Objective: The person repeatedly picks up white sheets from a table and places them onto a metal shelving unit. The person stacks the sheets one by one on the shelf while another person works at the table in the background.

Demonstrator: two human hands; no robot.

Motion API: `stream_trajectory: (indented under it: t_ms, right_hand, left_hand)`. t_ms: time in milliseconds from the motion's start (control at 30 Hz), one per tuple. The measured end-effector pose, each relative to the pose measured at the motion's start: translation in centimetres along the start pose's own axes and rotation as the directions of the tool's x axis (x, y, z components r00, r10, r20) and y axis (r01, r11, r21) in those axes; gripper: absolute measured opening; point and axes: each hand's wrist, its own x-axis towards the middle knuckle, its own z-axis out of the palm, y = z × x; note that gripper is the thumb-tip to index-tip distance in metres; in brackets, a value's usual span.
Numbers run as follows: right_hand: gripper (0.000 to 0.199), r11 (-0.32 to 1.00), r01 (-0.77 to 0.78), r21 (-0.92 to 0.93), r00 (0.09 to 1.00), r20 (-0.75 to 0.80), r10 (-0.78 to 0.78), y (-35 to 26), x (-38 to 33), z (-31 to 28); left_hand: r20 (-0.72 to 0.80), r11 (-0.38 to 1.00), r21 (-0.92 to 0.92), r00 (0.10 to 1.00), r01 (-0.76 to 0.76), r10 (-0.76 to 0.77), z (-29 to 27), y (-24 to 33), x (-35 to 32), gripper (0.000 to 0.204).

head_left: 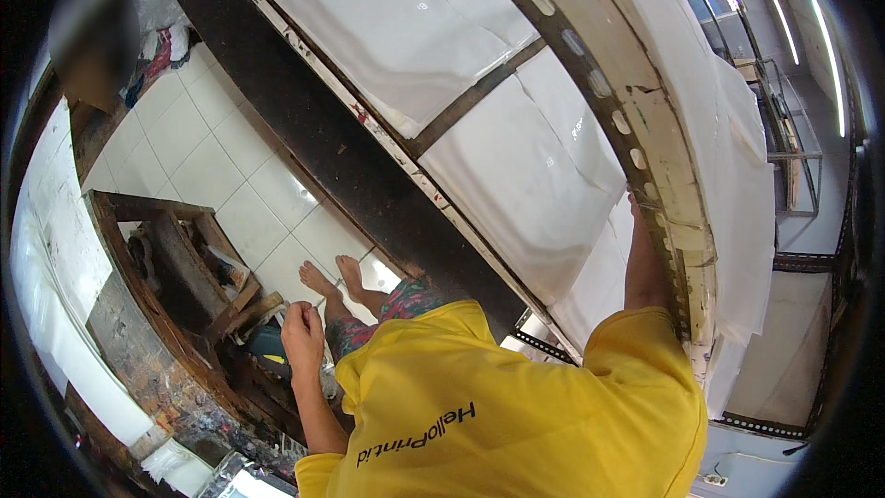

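My left hand (302, 337) hangs low at my left side, its fingers curled in, with nothing visible in them. It is nearest a worn wooden bench frame (230, 314) with things stowed inside. My right arm reaches forward under a slotted metal rail (613, 115). Only a small part of my right hand (632, 203) shows past the rail, beside large white sheets (516, 175) laid on a rack level; its fingers are hidden. More white sheets (396, 32) with small faint marks lie farther along, across a dark crossbar (475, 97).
A long dark board (341, 148) runs along the rack's near side, above a white tiled floor (267, 194). Another person (92, 37) is at the far left, near bundled cloth (166, 51). White sheeting (728, 175) hangs over the rack's right side. Metal shelving (797, 148) stands farther right.
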Motion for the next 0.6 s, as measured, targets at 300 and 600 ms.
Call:
stream_trajectory:
  t_ms: [300,600]
  right_hand:
    - [0.035,0.996,0.073,-0.054,0.995,0.070,-0.069,-1.2,0.3,1.2]
    - [0.036,0.819,0.316,0.479,0.809,0.315,-0.497,-12.8,-7.8,10.8]
  left_hand:
    - [-0.068,0.999,0.044,0.998,-0.008,0.011,-1.8,0.5,0.0,0.012]
    - [-0.384,0.995,-0.103,0.923,0.002,-0.042,-8.8,2.5,-0.3,0.015]
